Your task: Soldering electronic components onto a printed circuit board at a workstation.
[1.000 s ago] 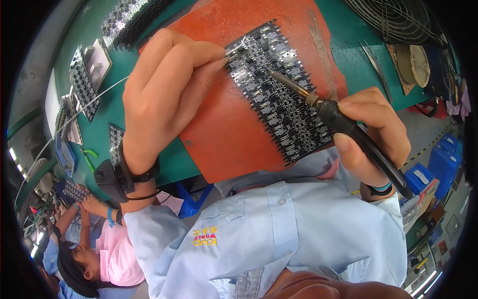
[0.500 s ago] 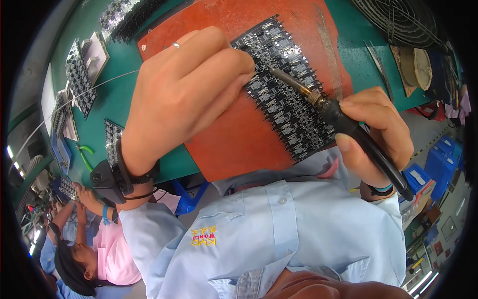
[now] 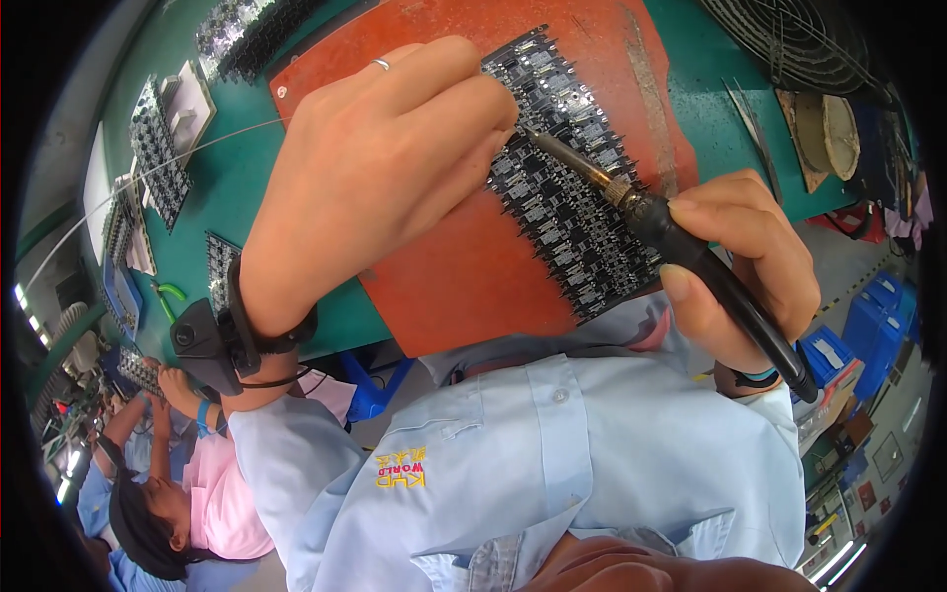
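A dark panel of joined circuit boards [image 3: 582, 212] lies on an orange-red mat [image 3: 473, 286]. My right hand [image 3: 745, 266] grips a black-handled soldering iron [image 3: 705, 261], its tip pointing left over the upper part of the panel. Close to that tip, the pinched fingers of my left hand [image 3: 395, 148] rest at the panel's left edge. A thin solder wire [image 3: 212, 141] runs from the left side into that hand; its end is hidden by the fingers.
More board panels [image 3: 158, 153] stand at the left of the green table [image 3: 237, 187], near green-handled pliers [image 3: 168, 296]. Tweezers [image 3: 752, 133], a spool [image 3: 827, 133] and a round wire grille [image 3: 789, 39] are at the right. A co-worker in pink [image 3: 227, 503] sits at lower left.
My left hand has shifted slightly right and up along the panel's edge, fingers still pinched. The soldering iron has barely moved, its tip a little to the left.
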The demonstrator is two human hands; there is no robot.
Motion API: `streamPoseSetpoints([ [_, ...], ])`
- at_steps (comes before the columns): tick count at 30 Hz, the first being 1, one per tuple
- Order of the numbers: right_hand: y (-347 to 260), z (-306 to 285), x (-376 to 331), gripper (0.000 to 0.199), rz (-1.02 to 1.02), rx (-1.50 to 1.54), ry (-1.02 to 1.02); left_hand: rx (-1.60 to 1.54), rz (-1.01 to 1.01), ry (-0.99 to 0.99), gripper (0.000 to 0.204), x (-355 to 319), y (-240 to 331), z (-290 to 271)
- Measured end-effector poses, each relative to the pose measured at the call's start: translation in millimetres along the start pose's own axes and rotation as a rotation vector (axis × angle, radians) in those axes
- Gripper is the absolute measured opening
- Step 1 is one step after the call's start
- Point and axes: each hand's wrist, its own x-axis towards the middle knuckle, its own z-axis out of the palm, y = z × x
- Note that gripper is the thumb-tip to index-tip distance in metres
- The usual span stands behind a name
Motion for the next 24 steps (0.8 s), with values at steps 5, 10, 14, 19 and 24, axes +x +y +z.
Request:
streamPoseSetpoints([
  [5, 2, 0, 9, 0.036, -0.079, -0.034, -0.027, -0.013, -0.008, 0.041, 0.016, -6, -5, 2],
  [10, -6, 0, 19, 0.037, -0.042, -0.052, -0.037, -0.037, 0.001, 0.202, 0.018, -21, -9, 3],
  [14, -5, -2, 21, 0.036, -0.043, -0.058, -0.046, -0.062, 0.102, 0.212, 0.020, -22, -5, 10],
  [19, 0, -2, 21, 0.037, -0.081, -0.053, -0.048, -0.057, 0.129, 0.155, 0.021, -27, -7, 10],
  [24, 2, -2, 20, 0.038, -0.074, -0.052, -0.039, -0.062, 0.103, 0.200, 0.022, -25, -8, 13],
])
